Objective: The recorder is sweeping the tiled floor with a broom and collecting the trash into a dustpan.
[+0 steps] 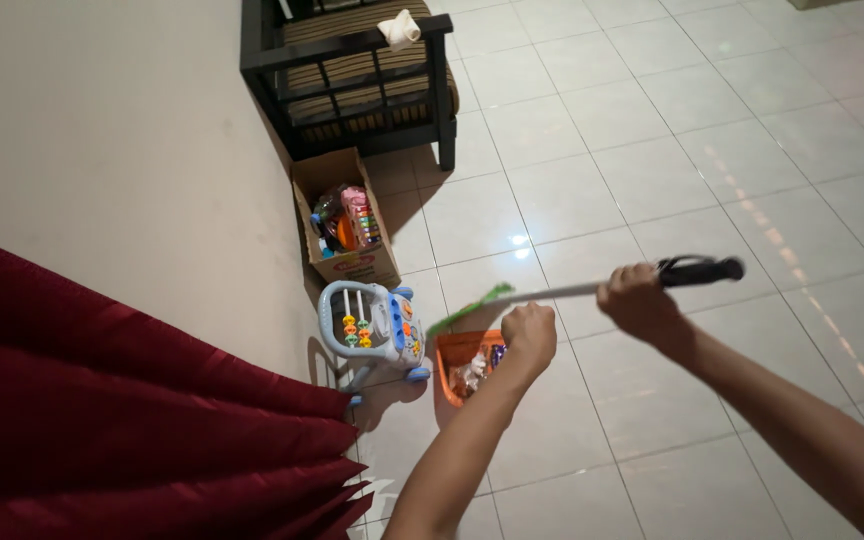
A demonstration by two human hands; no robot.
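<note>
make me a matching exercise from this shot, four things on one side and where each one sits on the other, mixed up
Things:
1. cardboard box
2. orange dustpan
3. white cloth
4. red curtain

Places:
A. on the dark chair's armrest
B. lower left, along the wall
C. on the floor below the left hand
D. against the wall, between chair and toy walker

Pairs: 1-D, 2-C, 3-A, 4-B

dustpan (457,352): contents too small to tell | chair (352,75): cut off by top edge | broom (472,307): bristles blurred
</note>
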